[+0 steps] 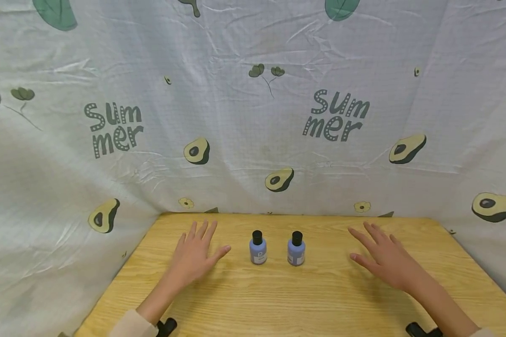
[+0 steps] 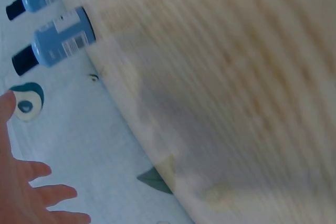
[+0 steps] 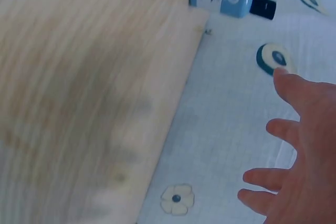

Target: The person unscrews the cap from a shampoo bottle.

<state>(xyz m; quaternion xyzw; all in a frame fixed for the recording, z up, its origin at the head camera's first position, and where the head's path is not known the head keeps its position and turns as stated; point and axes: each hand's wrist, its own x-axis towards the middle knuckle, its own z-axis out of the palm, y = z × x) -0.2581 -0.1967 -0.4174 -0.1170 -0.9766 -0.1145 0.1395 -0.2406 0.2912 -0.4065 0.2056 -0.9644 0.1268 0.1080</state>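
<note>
- Pale beige cloth sleeves, the left one [image 1: 133,325] and the right one [image 1: 483,333], lie nearest the camera, on the near side of each hand.
- A white fabric curtain [image 1: 236,112], wrinkled and printed with green leaves, yellow-green avocado halves, small flowers and grey "summer" lettering, hangs beyond both hands and spreads out to either side of them.
- A yellow-brown wood-grain table top [image 1: 270,302] lies beneath both hands; its far edge meets the curtain past the fingertips.
- The person's bare left hand [image 1: 196,252] is wide, fingers straight and fanned toward the curtain, thumb held out to the right.
- The person's bare right hand [image 1: 385,260] is likewise wide, fingers extended and spread, thumb pointing left toward the middle of the table top.
- A small blue-violet bottle with a white label [image 1: 258,253] stands upright near the left hand, to the right of its thumb tip and apart from it.
- A matching blue-violet bottle [image 1: 296,253] stands upright just beside the first, between it and the right hand, well apart from that hand's thumb.
- Black wrist pieces [image 1: 167,327] show behind each hand, close to the forearms.
- Short black caps [image 1: 257,237] top both bottles.
</note>
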